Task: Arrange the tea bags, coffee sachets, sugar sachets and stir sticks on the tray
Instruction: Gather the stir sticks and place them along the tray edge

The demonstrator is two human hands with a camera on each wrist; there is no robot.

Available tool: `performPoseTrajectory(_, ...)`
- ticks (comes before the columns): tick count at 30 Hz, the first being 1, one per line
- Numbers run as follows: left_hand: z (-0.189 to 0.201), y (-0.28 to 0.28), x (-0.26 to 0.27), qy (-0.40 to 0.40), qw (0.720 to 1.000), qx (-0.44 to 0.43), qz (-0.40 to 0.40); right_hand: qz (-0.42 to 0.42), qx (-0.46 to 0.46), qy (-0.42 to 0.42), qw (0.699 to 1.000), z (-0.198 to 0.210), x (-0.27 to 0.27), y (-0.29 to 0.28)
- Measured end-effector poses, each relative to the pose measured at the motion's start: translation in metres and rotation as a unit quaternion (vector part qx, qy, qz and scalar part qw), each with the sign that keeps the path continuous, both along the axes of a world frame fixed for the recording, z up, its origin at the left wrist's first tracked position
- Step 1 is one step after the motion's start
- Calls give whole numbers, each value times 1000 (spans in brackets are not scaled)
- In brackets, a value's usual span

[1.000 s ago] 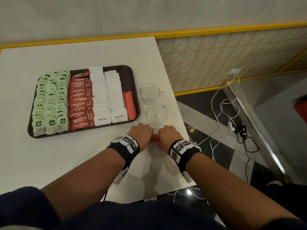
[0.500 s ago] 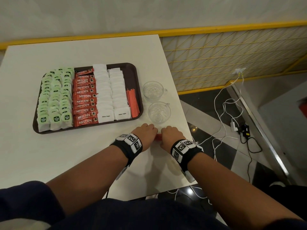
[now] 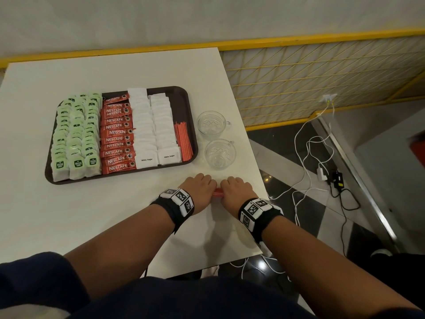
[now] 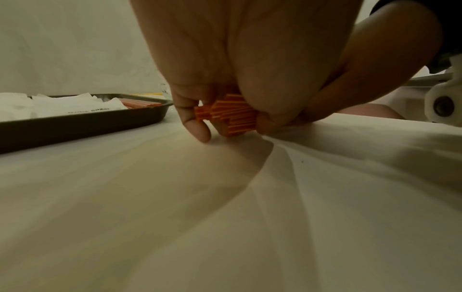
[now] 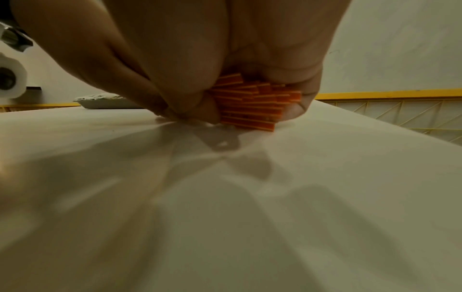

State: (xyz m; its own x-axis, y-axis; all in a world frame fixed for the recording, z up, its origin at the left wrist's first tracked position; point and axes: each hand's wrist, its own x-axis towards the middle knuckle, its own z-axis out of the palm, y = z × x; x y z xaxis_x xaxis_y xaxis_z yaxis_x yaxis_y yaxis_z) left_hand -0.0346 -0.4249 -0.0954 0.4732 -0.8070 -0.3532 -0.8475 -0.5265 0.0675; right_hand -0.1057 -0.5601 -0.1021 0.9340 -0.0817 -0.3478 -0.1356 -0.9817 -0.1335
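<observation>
A bundle of orange stir sticks (image 3: 217,192) lies crosswise on the white table, gripped at one end by my left hand (image 3: 200,188) and at the other by my right hand (image 3: 236,189). The stick ends (image 4: 228,116) show between my left fingers, and the opposite ends (image 5: 252,107) between my right fingers. To the left lies the dark brown tray (image 3: 190,125) with rows of green tea bags (image 3: 76,137), red coffee sachets (image 3: 118,137), white sugar sachets (image 3: 153,132) and a strip of stir sticks (image 3: 182,140) along its right side.
Two glass cups (image 3: 212,123) (image 3: 220,153) stand between the tray and the table's right edge (image 3: 248,153), just beyond my hands. White cables (image 3: 305,162) trail over the floor to the right. A yellow-framed mesh barrier (image 3: 322,72) runs behind.
Both hands stay clamped on the stick bundle in the same spot on the table. Only the head view has shifted slightly; the tray now appears a little further right.
</observation>
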Motion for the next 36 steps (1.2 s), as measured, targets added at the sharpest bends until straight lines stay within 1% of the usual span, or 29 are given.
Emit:
performPoseTrajectory(2, 6, 3, 2, 24, 1000, 7, 2, 14, 9, -4, 1000, 3, -2, -2)
performPoseTrajectory(6, 25, 7, 10, 113, 992, 37, 32, 43, 41, 16, 998, 18, 1, 1)
performPoseTrajectory(11, 52, 23, 29, 150, 986, 60, 34, 58, 104, 49, 992, 39, 5, 14)
performPoseTrajectory(15, 80, 45, 44, 155, 986, 15, 55, 27, 105, 27, 994, 57, 20, 35)
performPoseTrajectory(18, 109, 66, 55, 152, 983, -34, 101, 7, 119, -2, 993, 79, 35, 53)
performPoseTrajectory(20, 128, 86, 66, 148, 975, -88, 139, -4, 140, -15, 990, 95, 46, 65)
performPoseTrajectory(21, 138, 98, 72, 146, 968, -126, 162, -16, 159, -21, 987, 103, 51, 71)
performPoseTrajectory(22, 148, 112, 77, 149, 954, -172, 193, -30, 183, -29, 982, 110, 57, 78)
performPoseTrajectory(23, 159, 125, 80, 162, 936, -220, 224, -45, 207, -38, 977, 117, 62, 85)
performPoseTrajectory(25, 176, 151, 82, 217, 892, -291, 271, -64, 254, -60, 963, 130, 71, 101)
performPoseTrajectory(26, 182, 161, 82, 245, 874, -312, 279, -71, 284, -68, 954, 138, 75, 110)
performPoseTrajectory(28, 190, 175, 79, 289, 855, -336, 271, -81, 351, -73, 930, 155, 84, 132)
performPoseTrajectory(29, 193, 180, 76, 309, 840, -355, 270, -78, 375, -69, 921, 164, 89, 144)
performPoseTrajectory(32, 204, 188, 72, 358, 774, -438, 284, -33, 397, -66, 915, 190, 100, 177)
performPoseTrajectory(34, 215, 195, 69, 366, 752, -468, 285, -12, 406, -67, 911, 201, 107, 193)
performPoseTrajectory(36, 223, 204, 70, 359, 748, -482, 282, -10, 429, -68, 901, 208, 112, 202)
